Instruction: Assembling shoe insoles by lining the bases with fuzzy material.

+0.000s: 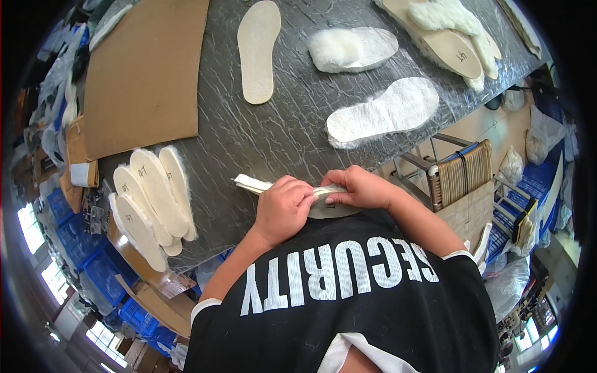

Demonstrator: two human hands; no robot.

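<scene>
Close to my chest, at the near edge of the table, both hands grip a layered cream-white insole (pixel 335 210). My left hand (pixel 285 205) pinches it along the middle, and one end sticks out to the left with its layers slightly parted. Thumb and fingers of my right hand (pixel 359 188) close on the edge at the other end. Beyond my hands lie a flat cream insole (pixel 259 53), a white fleece-faced insole (pixel 382 113) and one with a fluffy fur front (pixel 353 48). Several fur-edged insoles (pixel 152 199) overlap at the left.
A brown cardboard sheet (pixel 146 74) covers the table's far left. At the far right is a heap of insoles and fleece pieces (pixel 444 37). Off the right edge stands a metal-framed seat with woven slats (pixel 463 174). Blue crates (pixel 102 273) are stacked on the left.
</scene>
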